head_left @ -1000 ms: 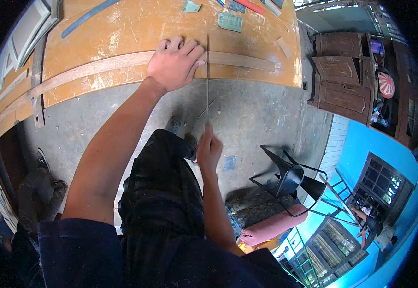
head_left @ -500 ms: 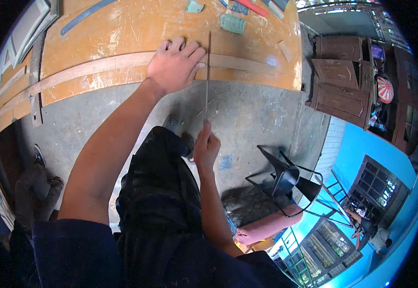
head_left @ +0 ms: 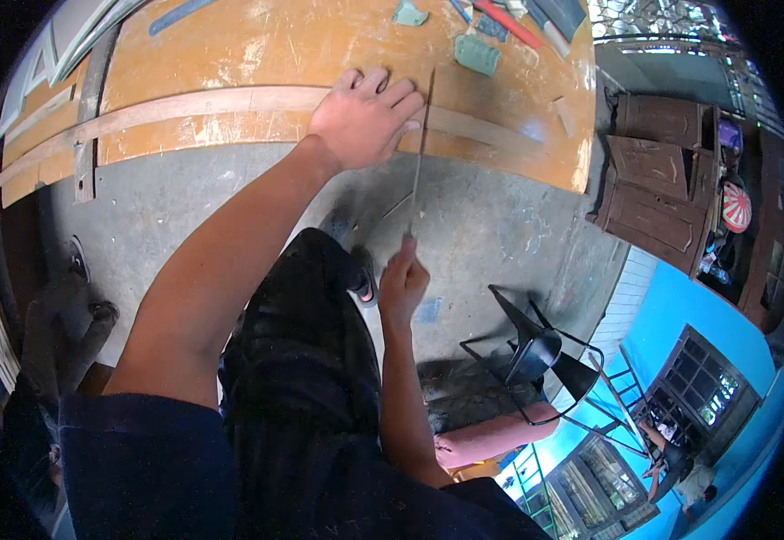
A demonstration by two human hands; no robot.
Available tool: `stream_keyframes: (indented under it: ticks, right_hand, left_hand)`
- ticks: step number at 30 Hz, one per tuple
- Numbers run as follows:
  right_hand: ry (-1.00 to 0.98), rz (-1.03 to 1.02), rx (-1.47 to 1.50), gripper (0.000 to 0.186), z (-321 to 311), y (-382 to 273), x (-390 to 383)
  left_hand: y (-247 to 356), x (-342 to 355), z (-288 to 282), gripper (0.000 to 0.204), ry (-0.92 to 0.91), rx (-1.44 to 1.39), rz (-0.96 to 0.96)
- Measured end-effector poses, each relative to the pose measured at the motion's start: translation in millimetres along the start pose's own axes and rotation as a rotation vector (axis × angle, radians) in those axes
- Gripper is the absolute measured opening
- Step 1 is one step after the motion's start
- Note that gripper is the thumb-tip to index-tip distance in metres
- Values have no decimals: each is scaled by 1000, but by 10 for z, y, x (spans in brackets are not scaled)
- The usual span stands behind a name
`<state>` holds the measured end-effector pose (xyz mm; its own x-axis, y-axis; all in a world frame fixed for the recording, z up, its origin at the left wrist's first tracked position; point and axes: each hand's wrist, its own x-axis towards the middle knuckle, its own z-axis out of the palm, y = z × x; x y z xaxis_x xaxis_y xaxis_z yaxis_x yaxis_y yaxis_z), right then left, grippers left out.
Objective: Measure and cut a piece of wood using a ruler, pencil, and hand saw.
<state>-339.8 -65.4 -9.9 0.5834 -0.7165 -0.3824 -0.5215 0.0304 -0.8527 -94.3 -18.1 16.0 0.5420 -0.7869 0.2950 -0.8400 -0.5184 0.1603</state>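
Observation:
A long, thin wooden strip (head_left: pixel 203 102) lies along the near side of a worn wooden table (head_left: pixel 257 54). Pressed down on it is my left hand (head_left: pixel 365 119), fingers curled over the strip and thumb toward the saw. My right hand (head_left: pixel 403 283) is closed around the handle of a saw (head_left: pixel 419 166), in front of the table edge. The saw's narrow blade, seen edge-on, crosses the strip just right of my left fingers. My right palm hides most of the handle; the cut itself is too small to make out.
Green crumpled pieces (head_left: pixel 476 55), a red tool (head_left: pixel 509 24) and a wood scrap (head_left: pixel 564 117) lie at the table's right. A black chair (head_left: pixel 536 355) stands behind at right, near a brown cabinet (head_left: pixel 653 175). People are at far left and lower right.
The view has shifted, so the table and my left hand appear farther right. The saw leans slightly more, its handle end left of its tip. Both hands keep their holds.

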Motion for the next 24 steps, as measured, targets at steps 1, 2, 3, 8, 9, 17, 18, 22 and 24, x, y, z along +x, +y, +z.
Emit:
stream_keyframes:
  ticks: [1, 2, 3, 8, 9, 17, 18, 22, 24]
  right_hand:
    - [26, -116, -44, 64, 101, -64, 279]
    - [39, -181, -51, 64, 206, -242, 589]
    - [46, -241, -58, 64, 270, -430, 807]
    - [27, -138, -31, 65, 210, -230, 491]
    - [32, -117, 0, 64, 104, 29, 215]
    - [-24, -193, -69, 62, 193, -321, 645]
    - [-3, -258, -82, 62, 271, -550, 899]
    - [11, -172, -36, 63, 252, -495, 803]
    - [30, -78, -53, 63, 66, -47, 291]
  left_hand:
    - [42, 42, 37, 26, -21, -30, 5]
    - [65, 51, 62, 26, -52, -55, 5]
    - [69, 64, 84, 26, -50, -51, 5]
    - [31, 6, 50, 26, -27, -36, -7]
    - [60, 14, 30, 26, -26, -37, -13]
    - [40, 27, 63, 25, -54, -57, 5]
    - [44, 58, 67, 25, -51, -59, 6]
    - [35, 87, 80, 25, 17, -75, 6]
    - [50, 29, 49, 25, 22, -86, 1]
